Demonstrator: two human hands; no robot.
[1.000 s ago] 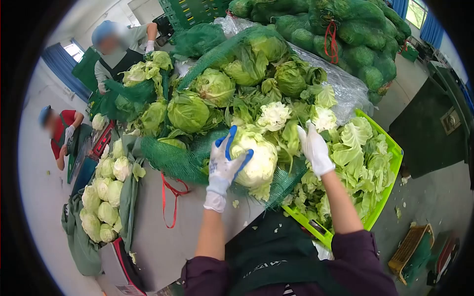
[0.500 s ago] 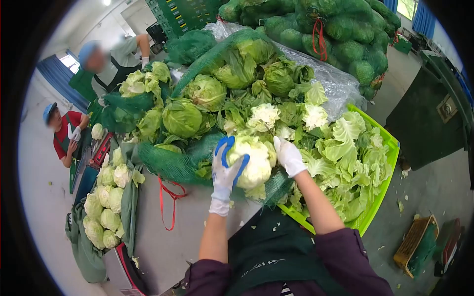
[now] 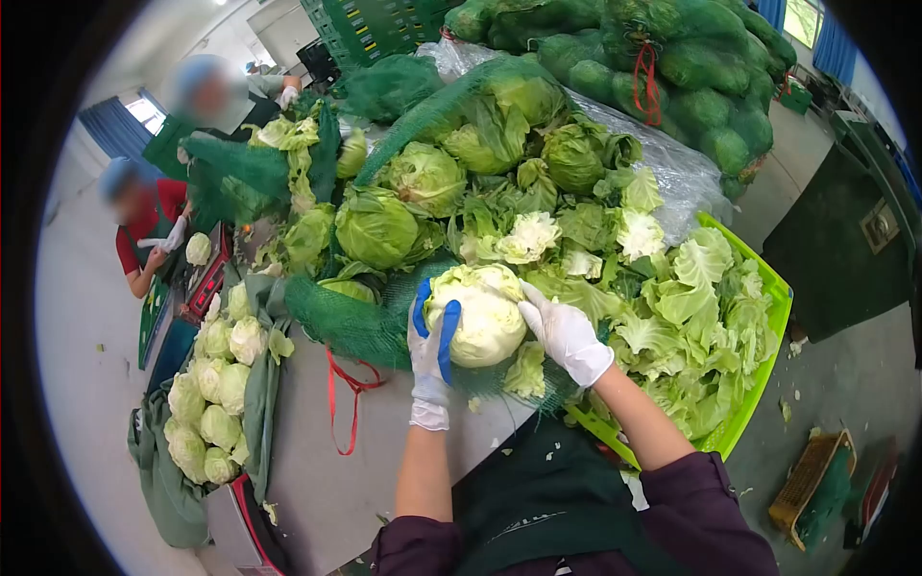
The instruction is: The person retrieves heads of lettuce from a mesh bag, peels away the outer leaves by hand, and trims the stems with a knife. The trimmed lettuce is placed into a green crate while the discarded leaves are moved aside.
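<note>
Left hand [image 3: 431, 350], gloved white with blue fingertips: fingers spread and curled against the left side of one pale cabbage head [image 3: 477, 315], gripping it. Right hand [image 3: 567, 334], white glove: fingers curved around the head's right side, touching it. The head sits between both hands, over green netting [image 3: 336, 322] at the table [image 3: 317, 461] edge. Right of the head: one lime crate [image 3: 759, 379] heaped with loose leaves. Left of the head: one pile of trimmed heads [image 3: 206, 389], about a dozen. Beyond the head: two people in aprons.
</note>
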